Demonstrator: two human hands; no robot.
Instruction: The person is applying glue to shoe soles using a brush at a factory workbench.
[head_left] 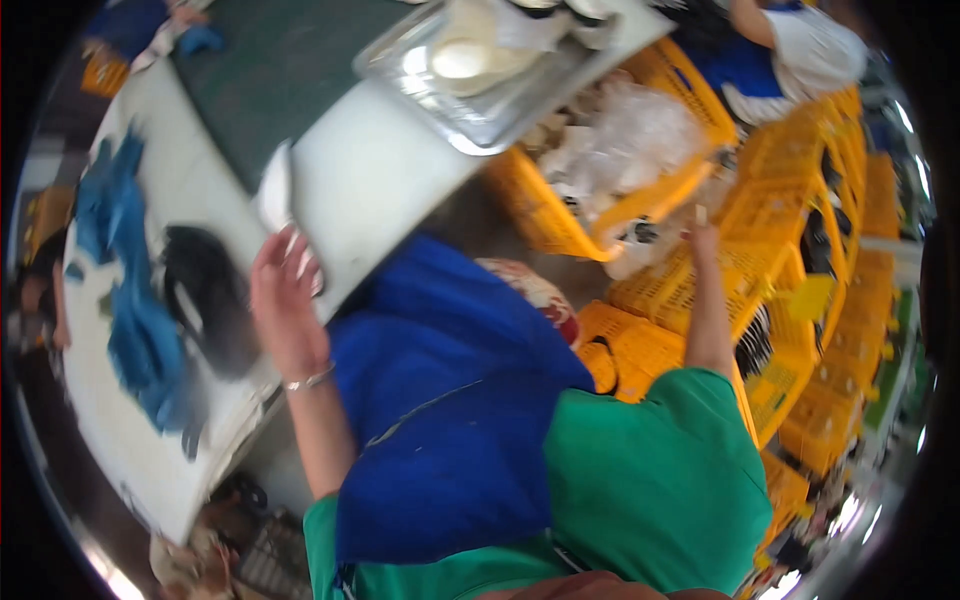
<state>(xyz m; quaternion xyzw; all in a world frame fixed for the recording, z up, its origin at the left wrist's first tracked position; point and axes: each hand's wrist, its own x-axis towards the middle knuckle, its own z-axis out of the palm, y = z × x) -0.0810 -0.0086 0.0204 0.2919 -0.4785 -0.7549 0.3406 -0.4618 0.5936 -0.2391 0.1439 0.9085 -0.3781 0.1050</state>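
My left hand (pixel 287 300) is at the edge of the white table, its fingers bent over the near end of a slender white shoe-shaped piece (pixel 277 188). The far end of that piece points away across the tabletop. A dark blurred object (pixel 208 300) lies just left of this hand. My right arm stretches out to the right, and the right hand (pixel 704 236) is small and smeared over the yellow crates. A tiny pale spot shows at its fingertips; whether it is held I cannot make out.
A metal tray (pixel 480 125) with cream-white pieces sits on the table (pixel 365 170). Blue crumpled cloth (pixel 140 310) lies at the left. A yellow crate (pixel 560 235) holds clear plastic bags. More yellow crates (pixel 770 200) stack at the right. Other people are at the upper edges.
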